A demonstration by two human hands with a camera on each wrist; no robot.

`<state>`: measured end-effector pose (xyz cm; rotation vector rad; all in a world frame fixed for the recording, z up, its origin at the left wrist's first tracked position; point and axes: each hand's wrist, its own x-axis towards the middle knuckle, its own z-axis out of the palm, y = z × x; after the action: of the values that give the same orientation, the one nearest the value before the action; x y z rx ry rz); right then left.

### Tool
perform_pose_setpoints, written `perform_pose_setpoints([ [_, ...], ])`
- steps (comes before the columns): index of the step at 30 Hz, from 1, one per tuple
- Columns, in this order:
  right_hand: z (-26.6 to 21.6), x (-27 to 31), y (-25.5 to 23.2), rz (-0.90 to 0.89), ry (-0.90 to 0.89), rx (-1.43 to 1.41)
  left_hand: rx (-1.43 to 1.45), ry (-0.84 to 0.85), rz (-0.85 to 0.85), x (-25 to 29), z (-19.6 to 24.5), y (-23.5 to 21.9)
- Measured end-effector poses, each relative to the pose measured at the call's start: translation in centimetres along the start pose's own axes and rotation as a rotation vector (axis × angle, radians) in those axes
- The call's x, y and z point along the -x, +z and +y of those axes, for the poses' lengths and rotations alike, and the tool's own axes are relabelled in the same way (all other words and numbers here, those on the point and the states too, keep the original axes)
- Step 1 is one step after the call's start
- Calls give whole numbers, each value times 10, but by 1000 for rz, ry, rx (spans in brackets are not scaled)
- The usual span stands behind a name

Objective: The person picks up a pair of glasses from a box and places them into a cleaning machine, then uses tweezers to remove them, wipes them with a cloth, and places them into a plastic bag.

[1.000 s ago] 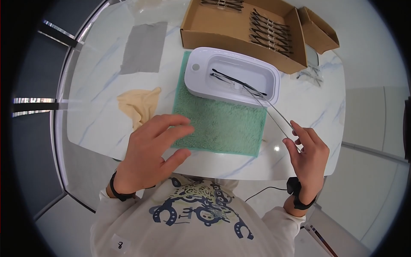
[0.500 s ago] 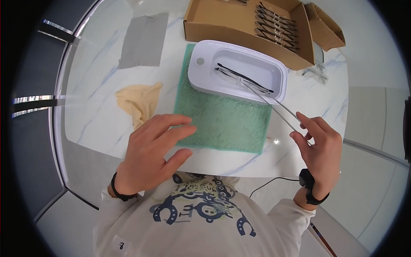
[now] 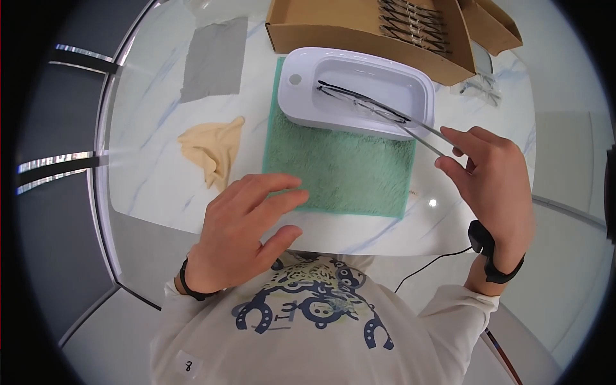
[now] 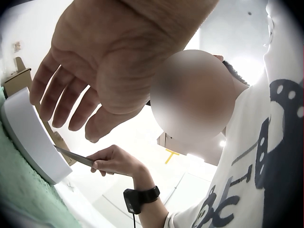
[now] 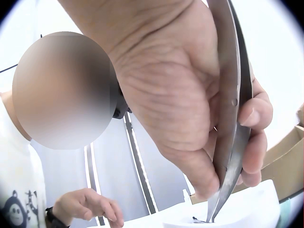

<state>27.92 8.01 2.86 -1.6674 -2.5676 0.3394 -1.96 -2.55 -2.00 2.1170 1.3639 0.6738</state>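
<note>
My right hand (image 3: 491, 163) pinches long metal tweezers (image 5: 230, 128) between thumb and fingers. Their tips reach over the near right rim of a white basin (image 3: 295, 106), by one end of a pair of glasses (image 3: 362, 102). The glasses have dark temples and clear lenses and lie slantwise inside the basin. Over the near left of the green cloth (image 3: 340, 173) hovers my left hand (image 3: 247, 228), its fingers loosely bent and nothing in it. In the left wrist view that palm (image 4: 109, 57) faces the camera with fingers spread apart.
At the back, a cardboard box (image 3: 333, 25) holds several wrapped glasses (image 3: 417, 25). A smaller carton (image 3: 491, 25) adjoins it, with bagged glasses (image 3: 481, 90) lying in front. On the left are a beige cloth (image 3: 215, 147) and a grey cloth (image 3: 215, 61). A cable (image 3: 430, 263) trails from my right wrist.
My right hand has moved forward and right, bringing the tweezer tips from the middle of the glasses to their right end. The left hand keeps its pose; the view has shifted slightly.
</note>
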Motion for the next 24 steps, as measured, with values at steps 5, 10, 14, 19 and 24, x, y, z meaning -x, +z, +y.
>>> perform_pose_setpoints([
  [5, 8, 17, -1, 84, 33, -67, -25, 11, -11, 2, 4, 4],
  [10, 10, 31, 0, 83, 121, -98, -40, 18, -58, -2, 10, 8],
  [14, 16, 25, 11, 64, 27, -33, -53, 80, -66, -3, 15, 15],
  [19, 14, 10, 17, 79, -29, -4, -67, 101, -81, -1, 21, 16],
  [24, 16, 1, 20, 105, -49, 13, -75, 102, -89, 1, 21, 16],
])
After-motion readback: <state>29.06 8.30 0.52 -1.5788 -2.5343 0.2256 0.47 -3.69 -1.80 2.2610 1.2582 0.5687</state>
